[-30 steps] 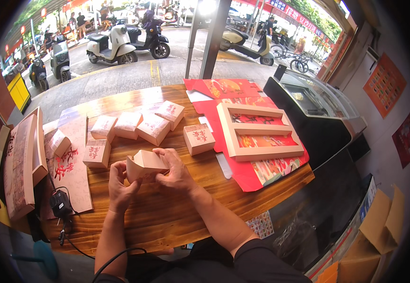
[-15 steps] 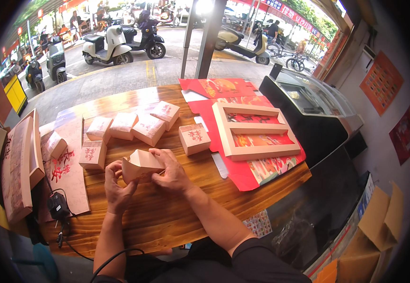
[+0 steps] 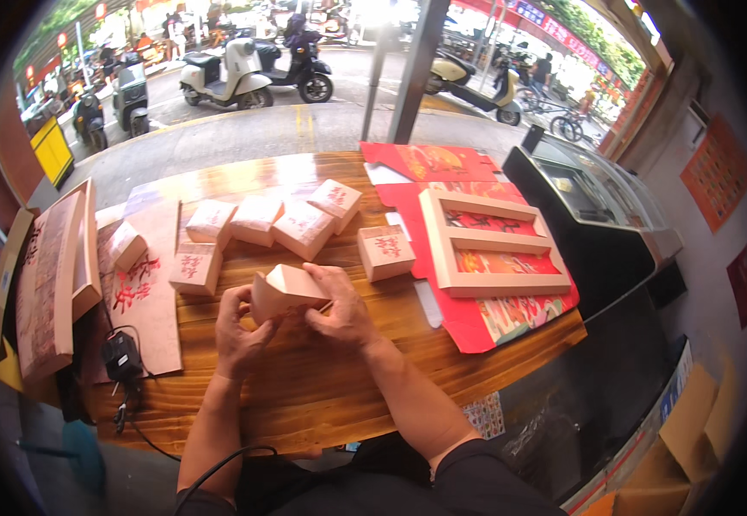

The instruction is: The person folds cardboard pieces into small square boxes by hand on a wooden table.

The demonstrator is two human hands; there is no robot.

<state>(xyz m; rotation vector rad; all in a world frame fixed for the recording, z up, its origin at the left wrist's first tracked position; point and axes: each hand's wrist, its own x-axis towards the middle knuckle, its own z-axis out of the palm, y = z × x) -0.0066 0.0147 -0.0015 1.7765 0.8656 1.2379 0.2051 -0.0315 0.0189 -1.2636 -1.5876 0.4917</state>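
Between my two hands is a small pinkish-beige cardboard box [image 3: 292, 285], held just above the wooden table, one end flap standing up. My left hand [image 3: 246, 331] grips its left end with thumb and fingers. On the right side, my right hand [image 3: 339, 308] closes round the other end, thumb below and fingers on top. The underside of the box is hidden. Several similar small boxes with red print [image 3: 304, 230] stand in a loose row beyond my hands. One more small box [image 3: 386, 253] sits apart to the right.
A beige divider frame [image 3: 498, 242] rests on a flattened red printed carton [image 3: 468, 331] at the right. Leftward lie a printed cardboard sheet [image 3: 160, 331], a black power adapter [image 3: 121, 354] with cable, and a larger open box [image 3: 51, 284]. A glass-topped display case [image 3: 597, 198] adjoins the table.
The whole scene has shifted to the right in view as the head turned slightly left. Both hands keep their hold on the small box, whose raised flap shows at a slightly different angle.
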